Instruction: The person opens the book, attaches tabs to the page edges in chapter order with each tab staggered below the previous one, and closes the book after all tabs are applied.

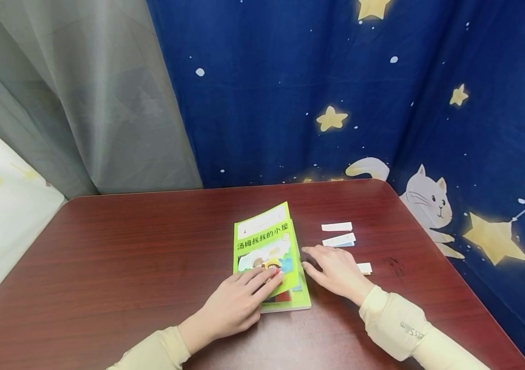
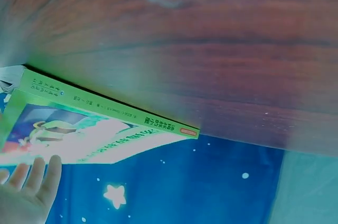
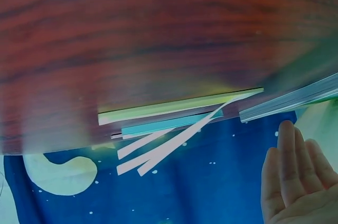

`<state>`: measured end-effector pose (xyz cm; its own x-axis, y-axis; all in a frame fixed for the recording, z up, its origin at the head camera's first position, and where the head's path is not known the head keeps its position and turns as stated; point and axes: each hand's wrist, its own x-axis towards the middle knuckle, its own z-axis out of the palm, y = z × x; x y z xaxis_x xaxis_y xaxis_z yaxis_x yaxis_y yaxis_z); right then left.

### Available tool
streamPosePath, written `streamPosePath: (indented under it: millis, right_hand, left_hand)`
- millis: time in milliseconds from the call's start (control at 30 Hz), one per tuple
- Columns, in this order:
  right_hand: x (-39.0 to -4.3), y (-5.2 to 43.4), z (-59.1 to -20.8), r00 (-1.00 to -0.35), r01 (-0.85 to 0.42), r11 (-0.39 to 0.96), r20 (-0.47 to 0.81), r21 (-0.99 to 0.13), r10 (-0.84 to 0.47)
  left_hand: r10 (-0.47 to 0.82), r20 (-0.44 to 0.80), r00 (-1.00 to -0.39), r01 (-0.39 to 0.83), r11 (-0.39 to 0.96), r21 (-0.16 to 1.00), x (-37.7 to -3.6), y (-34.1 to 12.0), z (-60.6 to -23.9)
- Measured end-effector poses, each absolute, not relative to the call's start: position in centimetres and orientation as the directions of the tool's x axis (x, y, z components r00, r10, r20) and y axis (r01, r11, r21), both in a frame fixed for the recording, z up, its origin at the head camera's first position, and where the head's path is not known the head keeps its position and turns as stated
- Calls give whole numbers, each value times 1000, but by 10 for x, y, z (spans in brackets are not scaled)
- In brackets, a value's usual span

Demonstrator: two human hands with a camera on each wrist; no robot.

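Head view: my left hand (image 1: 237,300) flat on green book (image 1: 269,246) mid-counter (image 1: 128,246), right hand (image 1: 336,272) relaxed beside paper strips (image 1: 338,239), neither grip clenched; careless sweep could scatter strips

One green book (image 1: 269,252), three paper slips (image 1: 337,226) near the desk's right edge, and two hands (image 1: 237,300).

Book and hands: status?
Left hand flat on the closed green book, fingers straight. Right hand open on the table beside the book, holding nothing. Paper strips just past the right fingers; nothing blocking.
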<state>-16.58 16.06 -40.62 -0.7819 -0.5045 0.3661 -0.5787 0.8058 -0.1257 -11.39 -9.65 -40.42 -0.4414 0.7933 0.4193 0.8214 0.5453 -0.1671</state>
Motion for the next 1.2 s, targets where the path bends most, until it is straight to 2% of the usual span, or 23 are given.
streamPosePath:
  millis: [100, 200, 300, 467, 533, 867, 1200]
  right_hand:
    - [-166, 159, -406, -774, -593, 795, 361, -128, -520]
    - [-166, 157, -405, -774, -600, 789, 341, -129, -533]
    - [-166, 156, -405, -777, -602, 789, 319, -121, -543]
    - [-167, 156, -405, -774, -608, 787, 303, -106, -557]
    - [-167, 155, -405, -768, -615, 782, 300, -100, -566]
    - [-168, 151, -404, -758, -635, 769, 248, -74, -603]
    - [-171, 148, -402, -760, -637, 768, 216, -60, -613]
  left_hand:
    - [795, 419, -438, 822, 543, -170, -112, -97, -401]
    - [780, 469, -414, 830, 535, -158, -112, -99, -397]
    - [738, 572, -357, 843, 519, -144, -114, -101, -394]
    - [627, 750, -211, 859, 484, -164, -120, -103, -387]
    - [594, 784, -182, 857, 487, -170, -121, -104, -383]
    - [467, 861, -201, 829, 549, -104, -120, -129, -362]
    - [395, 892, -218, 760, 643, -99, -117, -167, -365]
